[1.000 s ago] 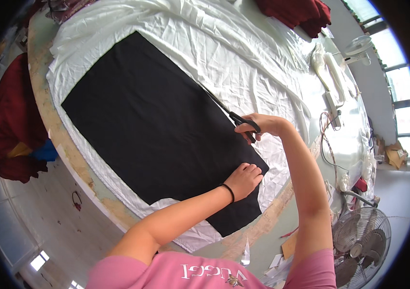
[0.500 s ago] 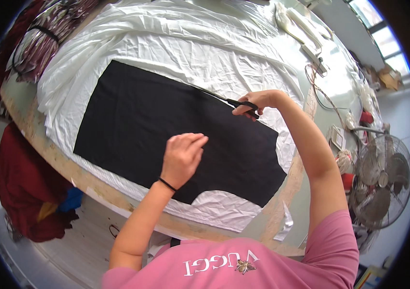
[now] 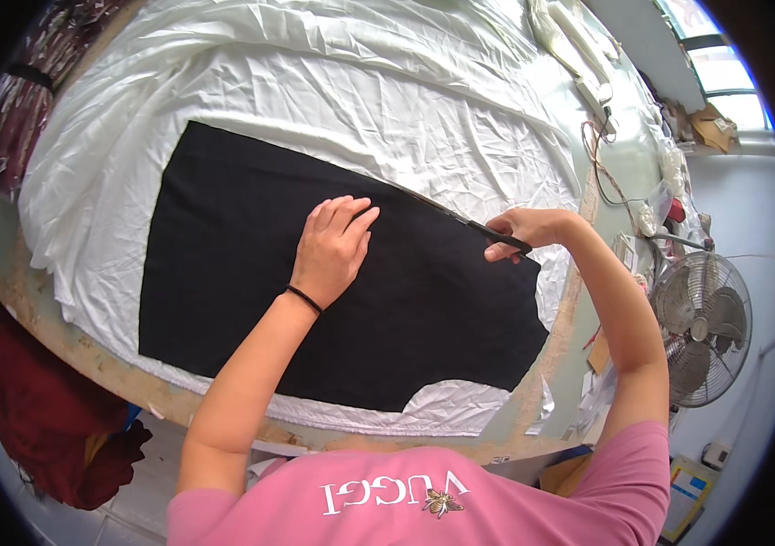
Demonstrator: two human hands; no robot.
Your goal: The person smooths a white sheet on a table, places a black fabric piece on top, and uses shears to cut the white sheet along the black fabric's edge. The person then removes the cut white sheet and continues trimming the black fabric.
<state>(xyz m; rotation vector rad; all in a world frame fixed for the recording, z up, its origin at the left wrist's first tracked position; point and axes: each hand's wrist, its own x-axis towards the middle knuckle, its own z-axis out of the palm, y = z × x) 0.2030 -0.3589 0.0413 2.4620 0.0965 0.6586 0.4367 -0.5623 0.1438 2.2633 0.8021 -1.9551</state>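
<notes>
A black fabric panel (image 3: 251,273) with a curved notch on its near right side lies flat over crumpled white fabric (image 3: 251,82). My right hand (image 3: 537,227) is closed around the handles of black-handled scissors (image 3: 463,218). Their long blades point left along the panel's far edge; whether they are parted is hard to make out. My left hand (image 3: 331,241) rests palm down on the black panel, fingers stretched toward that edge, left of the blade tips. It holds nothing, and a black band circles its wrist.
The table edge (image 3: 87,350) curves along the near left. Dark red cloth (image 3: 32,409) hangs beyond it. At the back left sits a tied bundle of shiny maroon material (image 3: 19,109). A power strip (image 3: 595,91) with cords lies far right, and a fan (image 3: 701,328) stands right.
My left hand has moved farther up the black panel, nearer its far edge, and lies flatter. My right hand and the scissors have shifted right and nearer along that edge. The view has shifted slightly.
</notes>
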